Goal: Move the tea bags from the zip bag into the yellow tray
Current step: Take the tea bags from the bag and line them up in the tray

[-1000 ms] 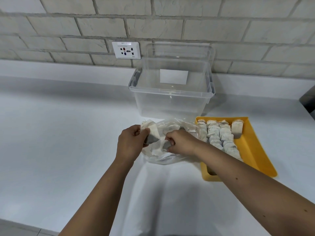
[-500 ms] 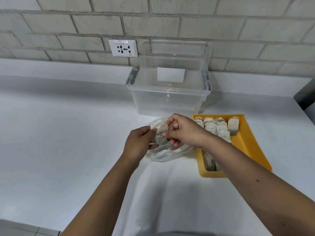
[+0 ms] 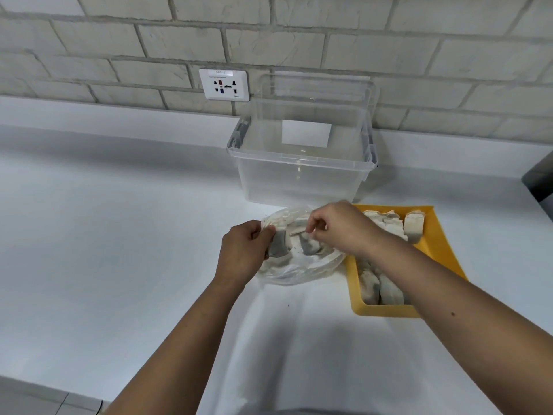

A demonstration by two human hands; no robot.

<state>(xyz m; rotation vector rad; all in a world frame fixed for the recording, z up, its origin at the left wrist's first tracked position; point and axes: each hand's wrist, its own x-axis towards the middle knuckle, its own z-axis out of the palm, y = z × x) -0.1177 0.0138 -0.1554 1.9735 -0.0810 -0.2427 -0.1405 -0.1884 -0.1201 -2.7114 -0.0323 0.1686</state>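
Zip bag [image 3: 299, 269]: crumpled on the white counter [image 3: 119, 235] at centre frame, mouth open upward, a few tea bags left inside.
Left hand [image 3: 244, 253]: fingers curled on the bag's left rim, pinching it along with a grey-bottomed tea bag [image 3: 278, 245].
Right hand [image 3: 338, 227]: thumb and forefinger clamped on the pale top edge of a second tea bag [image 3: 296, 232], over the bag's mouth.
Yellow tray [image 3: 443, 250]: right of centre, just beside the bag. Rows of tea bags [image 3: 386, 224] already fill much of it, partly hidden under the right forearm.
Clear bin [image 3: 299, 175]: behind both, against the brick wall.
Change: half a second ago the hands met on one clump above the bag. Now they have drawn apart and sit lower, each holding its own piece.
Meaning: likely a stuck pair has been separated. The right hand's piece looks ready for the tray but is not yet there.
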